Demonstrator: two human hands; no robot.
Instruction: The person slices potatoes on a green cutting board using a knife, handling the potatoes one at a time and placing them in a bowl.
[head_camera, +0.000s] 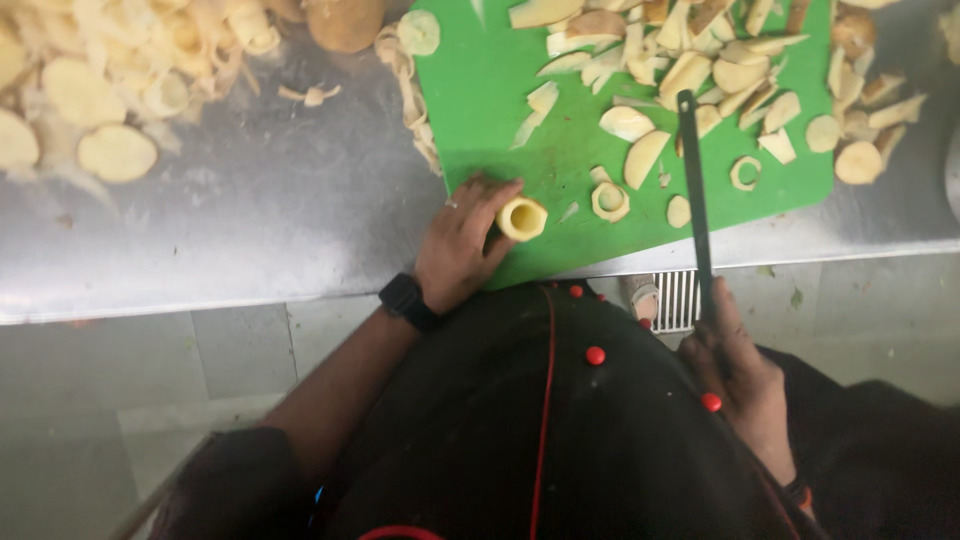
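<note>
Black chef's jacket (560, 440) with red buttons and red piping fills the bottom of the view, closest to the camera, seen from above. At far left on the steel counter (250, 210) lies a heap of pale peelings and round potato slices (110, 80). Moving right, the left hand (462, 245), with a black watch (408, 298) on its wrist and a ring on one finger, curls its fingers and thumb around a peeled, pale yellow potato piece (522, 217), its cut end facing up. That piece sits at the near left edge of a green cutting board (500, 90). Further right on the board lie small trimmed rings and many cut wedges (700, 60) near its far side. Right again, the right hand (745, 375) is closed around the handle of a long dark knife (692, 180); its blade points away from the body across the board, above the scraps. At far right, more potato chunks (860, 160) lie past the board's edge on the counter.
</note>
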